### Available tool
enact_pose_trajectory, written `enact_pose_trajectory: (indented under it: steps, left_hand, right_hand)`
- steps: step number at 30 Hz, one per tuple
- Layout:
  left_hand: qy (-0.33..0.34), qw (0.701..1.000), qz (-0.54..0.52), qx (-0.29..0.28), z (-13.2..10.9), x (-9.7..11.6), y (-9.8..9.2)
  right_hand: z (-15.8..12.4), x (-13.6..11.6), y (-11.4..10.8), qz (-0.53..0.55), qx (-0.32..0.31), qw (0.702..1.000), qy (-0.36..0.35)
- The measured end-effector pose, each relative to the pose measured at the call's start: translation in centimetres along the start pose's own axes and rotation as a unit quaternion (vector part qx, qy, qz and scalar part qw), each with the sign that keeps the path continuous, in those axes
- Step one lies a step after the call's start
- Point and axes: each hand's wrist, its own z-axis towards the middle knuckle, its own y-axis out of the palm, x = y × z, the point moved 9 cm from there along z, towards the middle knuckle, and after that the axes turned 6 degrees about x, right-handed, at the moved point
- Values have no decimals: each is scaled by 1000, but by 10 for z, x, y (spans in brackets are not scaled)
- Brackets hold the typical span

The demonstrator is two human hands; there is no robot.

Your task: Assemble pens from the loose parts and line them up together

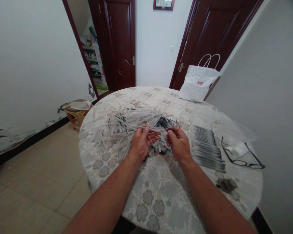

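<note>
No legible text. White bag point(193, 85), 2 o'clock: red label point(200, 83), characters too small. Frame point(163, 4), 12 o'clock: unreadable.

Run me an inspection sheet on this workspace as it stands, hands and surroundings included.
Surface: round table with a floral-patterned cloth.
Job's things: loose heap of pale thin tubes, dark slim pieces among them; neat row of dark-tipped sticks at right.
Clutter: black-framed glasses, white bag, blurred dark object.
Left hand: holds a slim tube.
Right hand: fingers drawn together at that tube's right end; what they grip is too small to tell.
Cables: nothing seen.
Surroundings: pale walls, dark red doors, stool beyond the table's left edge.
</note>
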Motion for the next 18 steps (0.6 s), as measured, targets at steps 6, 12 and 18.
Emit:
enact_pose_trajectory:
  steps: [6,12,18]
  left_hand:
    - [-5,1000,-4,1,0,0,1]
    - [0,1000,2,7,-1,3,3]
    - [4,1000,18,4,-1,2,2]
  right_hand:
    - [-1,3,4,-9,-23,1000,19]
    - [-8,-2,13,-62,-52,997,1]
    - [-8,1,13,-71,-47,996,10]
